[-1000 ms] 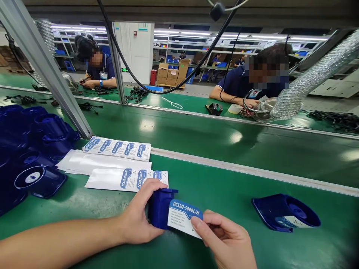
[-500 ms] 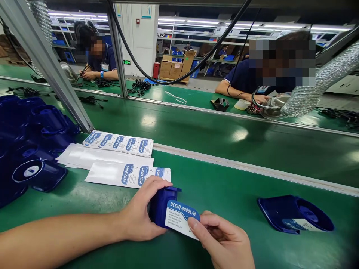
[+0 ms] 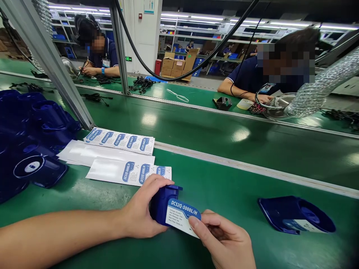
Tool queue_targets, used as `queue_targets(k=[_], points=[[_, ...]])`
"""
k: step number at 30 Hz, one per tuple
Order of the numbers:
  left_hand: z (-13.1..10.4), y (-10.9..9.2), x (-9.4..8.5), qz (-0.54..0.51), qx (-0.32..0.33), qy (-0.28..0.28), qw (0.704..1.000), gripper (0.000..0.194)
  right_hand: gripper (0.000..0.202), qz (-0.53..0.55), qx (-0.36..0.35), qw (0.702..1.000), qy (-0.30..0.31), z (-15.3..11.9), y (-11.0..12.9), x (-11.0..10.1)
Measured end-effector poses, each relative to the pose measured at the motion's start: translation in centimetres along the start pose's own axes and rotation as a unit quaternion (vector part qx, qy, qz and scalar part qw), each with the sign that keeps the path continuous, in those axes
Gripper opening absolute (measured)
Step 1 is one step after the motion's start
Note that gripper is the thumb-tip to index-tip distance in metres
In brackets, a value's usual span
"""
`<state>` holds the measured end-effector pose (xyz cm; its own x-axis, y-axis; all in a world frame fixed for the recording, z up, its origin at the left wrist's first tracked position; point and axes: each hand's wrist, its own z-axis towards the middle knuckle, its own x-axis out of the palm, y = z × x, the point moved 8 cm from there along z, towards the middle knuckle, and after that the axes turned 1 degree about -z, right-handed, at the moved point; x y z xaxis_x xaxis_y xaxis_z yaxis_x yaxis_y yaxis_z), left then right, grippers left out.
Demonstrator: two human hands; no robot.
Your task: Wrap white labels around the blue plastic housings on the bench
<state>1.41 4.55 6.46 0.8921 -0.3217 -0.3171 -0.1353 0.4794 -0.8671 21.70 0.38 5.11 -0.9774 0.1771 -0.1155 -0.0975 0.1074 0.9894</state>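
My left hand is wrapped round a dark blue plastic housing, held just above the green bench. Between thumb and fingers, my right hand pinches the right end of a blue-and-white sticker label printed DC52Q-5000L/H. The label's left end lies against the housing's side; whether it sticks there I cannot tell. Just behind my left hand lies a label sheet with several stickers, partly covered by my fingers. To the right, another blue housing lies on its side with a label on it.
Several blue housings are heaped at the left. Blank backing sheets and a stack of label sheets lie beside a metal post. A raised strip edges the bench. Two people work across from me, by a foil duct.
The view has shifted slightly. Both hands, the housing and the label keep nearly the same position relative to each other.
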Motion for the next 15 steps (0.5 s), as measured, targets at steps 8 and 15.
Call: queue_targets(k=[8, 15], points=[[0.06, -0.02, -0.05, 0.002, 0.010, -0.005, 1.000, 0.091, 0.034, -0.006, -0.010, 1.000, 0.010, 0.06, -0.03, 0.00], [-0.04, 0.11, 0.00, -0.003, 0.008, -0.004, 1.000, 0.091, 0.037, 0.004, 0.006, 1.000, 0.000, 0.01, 0.09, 0.04]])
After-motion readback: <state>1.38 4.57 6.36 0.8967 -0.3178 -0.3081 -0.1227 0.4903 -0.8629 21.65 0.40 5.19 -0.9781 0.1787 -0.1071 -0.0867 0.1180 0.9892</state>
